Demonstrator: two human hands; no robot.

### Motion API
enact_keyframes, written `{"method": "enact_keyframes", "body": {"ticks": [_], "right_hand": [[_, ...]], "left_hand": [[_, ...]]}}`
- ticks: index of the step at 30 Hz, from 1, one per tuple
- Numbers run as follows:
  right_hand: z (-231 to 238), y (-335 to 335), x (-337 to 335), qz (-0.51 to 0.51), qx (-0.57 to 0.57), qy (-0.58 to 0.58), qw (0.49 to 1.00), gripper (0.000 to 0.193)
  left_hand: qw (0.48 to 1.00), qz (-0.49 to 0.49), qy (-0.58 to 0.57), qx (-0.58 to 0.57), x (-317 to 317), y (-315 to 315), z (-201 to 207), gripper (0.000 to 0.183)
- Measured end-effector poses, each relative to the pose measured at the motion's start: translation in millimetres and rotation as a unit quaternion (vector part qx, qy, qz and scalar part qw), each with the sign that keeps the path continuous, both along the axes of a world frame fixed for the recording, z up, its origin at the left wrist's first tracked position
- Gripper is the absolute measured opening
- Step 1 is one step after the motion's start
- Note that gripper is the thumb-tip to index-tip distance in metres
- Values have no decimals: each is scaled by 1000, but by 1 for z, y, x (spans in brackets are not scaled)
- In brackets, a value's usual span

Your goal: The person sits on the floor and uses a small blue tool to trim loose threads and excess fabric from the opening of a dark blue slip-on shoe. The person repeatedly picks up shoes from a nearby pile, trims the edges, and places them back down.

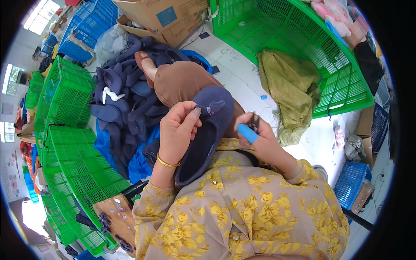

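Note:
A navy slipper (223, 95) lies across my lap, its toe pointing away and its opening toward me. On its top sits a small navy bow-like piece (216, 106) with a shiny bit at its middle. My left hand (178, 125), a gold bangle at its wrist, pinches the near end of this piece between thumb and forefinger. To the right of the slipper and apart from it, my right hand (265, 143) is closed around a small dark tool (255, 123), partly hidden and blurred. A blue covering wraps the right thumb.
Many navy slippers (125, 86) are heaped on blue sheeting at the left, a white scrap (112, 94) on top. Green crates (73, 151) line the left; another green crate (346, 82) stands far right beside an olive sack (288, 82). Cardboard boxes (160, 17) are at the back.

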State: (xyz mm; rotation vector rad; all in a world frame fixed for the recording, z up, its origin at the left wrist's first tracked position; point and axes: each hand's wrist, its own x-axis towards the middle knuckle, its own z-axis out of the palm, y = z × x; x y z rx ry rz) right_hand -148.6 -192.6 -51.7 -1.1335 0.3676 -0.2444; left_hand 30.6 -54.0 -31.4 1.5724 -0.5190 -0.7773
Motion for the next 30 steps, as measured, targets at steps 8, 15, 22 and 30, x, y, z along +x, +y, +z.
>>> {"method": "enact_keyframes", "body": {"ticks": [8,15,22,30], "right_hand": [[17,-12,-47,-99,-50,-45,993,8],[19,-20,-68,-141,-63,-19,988,10],[-3,-43,-105,-234,-39,118,964,6],[-9,-31,-76,-169,-192,158,954,22]], "left_hand": [[999,20,-1,-31,-3,1,-4,11],[999,8,-37,-21,3,0,-3,11],[997,-4,-48,-54,6,1,-10,10],[996,35,-78,29,1,-8,10,20]]}}
